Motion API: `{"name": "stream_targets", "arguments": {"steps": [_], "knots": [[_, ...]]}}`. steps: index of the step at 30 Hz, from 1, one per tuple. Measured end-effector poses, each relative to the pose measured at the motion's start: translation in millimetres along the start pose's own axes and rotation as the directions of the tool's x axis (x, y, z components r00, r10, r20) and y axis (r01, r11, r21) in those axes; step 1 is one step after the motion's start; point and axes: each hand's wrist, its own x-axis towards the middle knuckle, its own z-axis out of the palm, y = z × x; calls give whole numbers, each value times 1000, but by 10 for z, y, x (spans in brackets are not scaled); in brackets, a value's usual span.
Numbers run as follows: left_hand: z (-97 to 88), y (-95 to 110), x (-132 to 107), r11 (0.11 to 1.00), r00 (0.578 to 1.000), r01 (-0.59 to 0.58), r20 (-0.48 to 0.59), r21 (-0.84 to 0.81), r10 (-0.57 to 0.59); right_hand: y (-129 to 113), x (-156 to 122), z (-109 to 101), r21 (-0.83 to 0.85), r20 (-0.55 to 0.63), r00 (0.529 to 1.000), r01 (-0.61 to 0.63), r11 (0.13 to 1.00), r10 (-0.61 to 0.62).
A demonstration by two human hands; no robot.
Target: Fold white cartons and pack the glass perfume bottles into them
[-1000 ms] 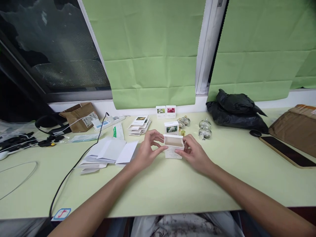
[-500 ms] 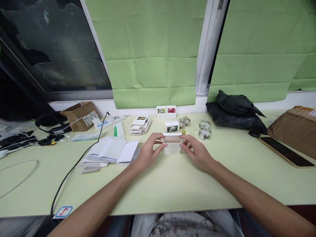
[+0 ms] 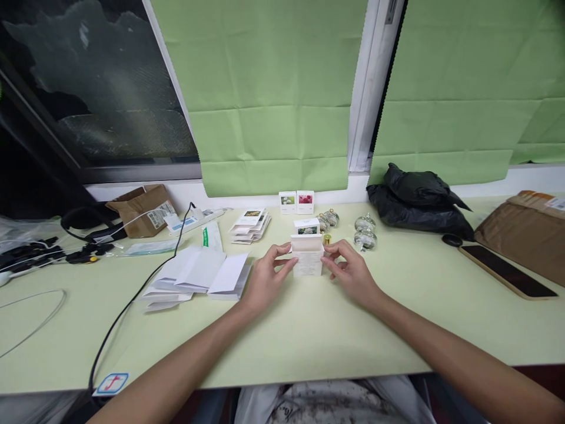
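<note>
A small white carton (image 3: 308, 259) stands upright on the pale green table (image 3: 282, 335), its top flap raised. My left hand (image 3: 265, 277) pinches its left side with thumb and fingers. My right hand (image 3: 351, 272) grips its right side the same way. Just behind the carton stand a closed white box with a flower picture (image 3: 306, 227) and a small gold cap (image 3: 327, 238). Folded white card blanks (image 3: 198, 274) lie to the left of my left hand.
Two picture boxes (image 3: 296, 201) stand by the wall, with clear glass bottles (image 3: 365, 231) and a stack of flat printed cartons (image 3: 249, 225) nearby. A black bag (image 3: 419, 200), a phone (image 3: 507, 271), brown parcels (image 3: 529, 227) and a black cable (image 3: 132, 300) also lie on the table.
The carton has been turned from lying with its open side up to standing upright with the flap lifted. Both hands stayed on its sides and shifted slightly away from me.
</note>
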Motion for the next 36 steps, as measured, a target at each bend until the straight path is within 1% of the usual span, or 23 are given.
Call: {"name": "stream_targets", "arguments": {"steps": [3, 6, 9, 12, 15, 18, 22, 25, 27, 28, 30, 31, 32, 34, 35, 36], "knots": [[10, 61, -55, 997, 998, 65, -1, 45, -65, 51, -19, 36, 41, -7, 999, -48, 998, 48], [16, 104, -74, 996, 998, 68, -2, 59, -68, 66, -23, 55, 43, -12, 998, -54, 998, 54], [21, 107, -51, 998, 1000, 23, -10, 54, -23, 42, -8, 47, 9, -41, 998, -38, 999, 38], [10, 100, -17, 996, 998, -36, -46, 84, 40, -2, 14, 20, -50, -77, 997, -14, 999, 10], [-17, 116, -3, 990, 996, -46, -74, 130, 56, -40, 26, -6, -84, -96, 995, 20, 996, -28], [-37, 151, -12, 986, 996, -48, -72, 159, 60, -57, 24, -15, -101, -102, 993, 43, 994, -54], [-64, 202, -2, 974, 989, -116, -72, 194, 132, -55, 17, -8, -122, -109, 992, 56, 991, -70], [-183, 290, 63, 942, 972, -187, -86, 278, 218, -59, 9, -11, -122, -125, 990, 51, 991, -66], [-356, 389, 117, 905, 961, -191, -115, 380, 251, -70, -1, -20, -115, -145, 988, 42, 993, -59], [-468, 443, 137, 880, 960, -165, -130, 445, 246, -78, -7, -26, -107, -156, 986, 40, 993, -57], [-716, 535, 143, 812, 981, -54, -121, 582, 152, -100, -23, -35, -90, -173, 983, 40, 995, -55], [-837, 564, 125, 765, 992, 15, -107, 644, 70, -111, -32, -38, -84, -178, 982, 43, 995, -58], [-946, 578, 93, 711, 994, 87, -110, 697, -13, -122, -42, -39, -83, -182, 981, 50, 995, -64], [-1106, 564, -3, 578, 978, 204, -145, 790, -148, -138, -65, -37, -95, -179, 980, 70, 993, -86], [-1152, 543, -58, 524, 970, 225, -139, 822, -198, -142, -76, -34, -106, -173, 980, 84, 991, -101], [-1175, 519, -111, 484, 962, 220, -105, 847, -254, -144, -88, -30, -118, -161, 980, 100, 988, -118]]}}
